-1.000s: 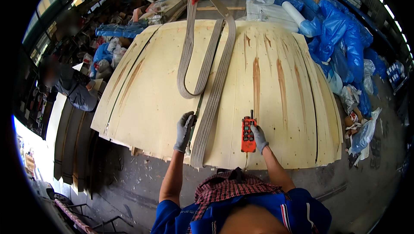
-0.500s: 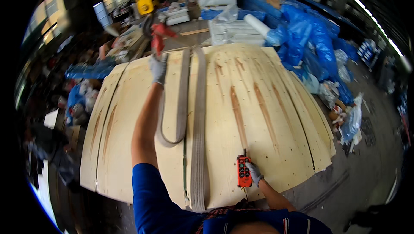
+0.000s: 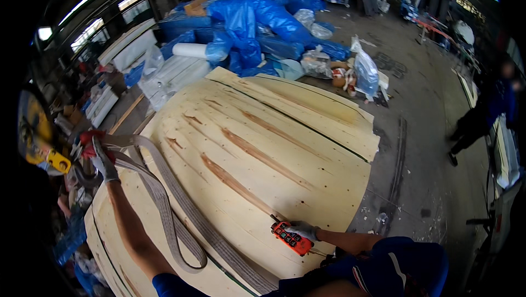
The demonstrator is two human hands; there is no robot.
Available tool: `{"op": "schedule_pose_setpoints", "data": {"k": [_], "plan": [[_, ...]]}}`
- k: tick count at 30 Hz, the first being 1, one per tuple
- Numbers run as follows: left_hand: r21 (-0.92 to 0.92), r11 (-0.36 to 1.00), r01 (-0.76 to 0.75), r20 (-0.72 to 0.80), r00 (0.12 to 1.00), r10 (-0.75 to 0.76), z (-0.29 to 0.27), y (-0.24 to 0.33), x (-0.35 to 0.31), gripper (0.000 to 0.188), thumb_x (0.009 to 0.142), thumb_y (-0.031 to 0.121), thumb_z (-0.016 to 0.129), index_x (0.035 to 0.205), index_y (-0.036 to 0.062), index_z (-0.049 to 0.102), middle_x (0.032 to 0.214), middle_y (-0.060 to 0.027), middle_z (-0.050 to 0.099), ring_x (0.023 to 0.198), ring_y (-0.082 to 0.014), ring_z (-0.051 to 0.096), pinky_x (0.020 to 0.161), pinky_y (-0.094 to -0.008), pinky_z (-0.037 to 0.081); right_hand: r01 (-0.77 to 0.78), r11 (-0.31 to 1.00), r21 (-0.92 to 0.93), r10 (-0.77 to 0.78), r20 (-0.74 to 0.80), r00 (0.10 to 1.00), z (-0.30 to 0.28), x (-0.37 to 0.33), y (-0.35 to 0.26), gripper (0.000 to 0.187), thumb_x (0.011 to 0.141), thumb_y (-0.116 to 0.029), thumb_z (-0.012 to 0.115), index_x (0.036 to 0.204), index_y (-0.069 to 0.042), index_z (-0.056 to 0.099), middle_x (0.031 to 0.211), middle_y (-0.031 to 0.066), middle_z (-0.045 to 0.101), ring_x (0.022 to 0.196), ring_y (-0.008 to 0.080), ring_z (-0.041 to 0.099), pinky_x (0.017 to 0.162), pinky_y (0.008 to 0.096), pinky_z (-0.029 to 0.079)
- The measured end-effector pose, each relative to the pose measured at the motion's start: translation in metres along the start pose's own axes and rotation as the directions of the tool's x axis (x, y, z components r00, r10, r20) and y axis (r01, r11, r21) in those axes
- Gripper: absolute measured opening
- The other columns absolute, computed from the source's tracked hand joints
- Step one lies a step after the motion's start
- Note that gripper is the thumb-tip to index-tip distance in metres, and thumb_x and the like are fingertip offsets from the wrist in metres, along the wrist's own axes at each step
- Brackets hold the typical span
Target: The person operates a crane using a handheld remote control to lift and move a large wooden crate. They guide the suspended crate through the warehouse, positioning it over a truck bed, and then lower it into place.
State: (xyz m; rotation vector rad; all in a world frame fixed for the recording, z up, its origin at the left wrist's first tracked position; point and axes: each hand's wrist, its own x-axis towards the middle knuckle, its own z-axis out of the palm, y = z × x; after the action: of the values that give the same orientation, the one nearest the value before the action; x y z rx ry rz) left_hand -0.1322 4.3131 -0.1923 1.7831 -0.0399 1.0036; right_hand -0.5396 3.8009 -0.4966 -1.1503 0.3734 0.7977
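Observation:
My gloved left hand (image 3: 105, 163), reached out to the far left, is closed around a red part (image 3: 92, 142) at the upper end of a grey webbing sling (image 3: 204, 228). Just beside it are a dark crane hook (image 3: 87, 178) and its yellow hook block (image 3: 58, 161). Whether the red part is seated in the hook is hidden. The sling hangs in a loop and runs back toward me over a large stack of pale plywood sheets (image 3: 312, 209). Close to my body, my gloved right hand (image 3: 303, 230) grips an orange crane remote control (image 3: 289, 238) with dark buttons.
Blue plastic sheeting (image 3: 235, 17) and a white roll (image 3: 189, 50) lie piled beyond the stack. Clear plastic waste (image 3: 366, 72) sits on the floor at its far right. Another person (image 3: 490, 108) stands at the right. A dark green strap (image 3: 307, 124) crosses the sheets.
The view has swung to the right, so the stack appears turned and another person shows at the right. Both hands keep their holds; the hook block now appears lower, at the left.

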Motion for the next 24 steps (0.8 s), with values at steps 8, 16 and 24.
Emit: {"op": "schedule_pose_setpoints", "data": {"k": [8, 16, 24], "plan": [[0.126, 0.984, -0.128, 0.9, 0.432, -0.059, 0.197, 0.114, -0.129, 0.042, 0.087, 0.017, 0.062, 0.126, 0.0025, 0.054, 0.115, -0.0051, 0.061, 0.102, -0.0138, 0.057, 0.085, -0.0288, 0.046, 0.031, 0.993, 0.114, -0.04, 0.084, 0.996, -0.029, 0.012, 0.031, 0.047, 0.09, -0.038, 0.06, 0.125, -0.007, 0.055, 0.107, 0.0041, 0.066, 0.082, 0.0103, 0.064, 0.073, 0.0278, 0.054], [0.015, 0.98, -0.197, 1.0, 0.01, -0.013, 0.239, 0.05, -0.474, 0.034, 0.066, 0.028, 0.084, 0.074, 0.0016, 0.064, 0.071, -0.0047, 0.064, 0.053, -0.0146, 0.056, 0.052, -0.033, 0.047, 0.02, 0.956, 0.292, -0.1, 0.26, 0.961, -0.03, -0.007, 0.02, 0.044, 0.089, -0.042, 0.061, 0.118, -0.009, 0.06, 0.097, 0.0034, 0.068, 0.074, 0.01, 0.064, 0.067, 0.0277, 0.054], [0.122, 0.899, -0.42, 0.954, 0.301, 0.011, 0.174, 0.023, -0.547, 0.038, 0.072, 0.04, 0.071, 0.082, 0.0034, 0.066, 0.076, -0.0167, 0.064, 0.07, -0.0384, 0.056, 0.073, -0.0482, 0.044, 0.2, 0.779, 0.594, -0.285, 0.051, 0.957, -0.128, -0.126, 0.013, 0.043, 0.086, -0.053, 0.061, 0.104, -0.014, 0.066, 0.074, 0.0004, 0.067, 0.059, 0.0097, 0.063, 0.056, 0.0256, 0.054]]}}
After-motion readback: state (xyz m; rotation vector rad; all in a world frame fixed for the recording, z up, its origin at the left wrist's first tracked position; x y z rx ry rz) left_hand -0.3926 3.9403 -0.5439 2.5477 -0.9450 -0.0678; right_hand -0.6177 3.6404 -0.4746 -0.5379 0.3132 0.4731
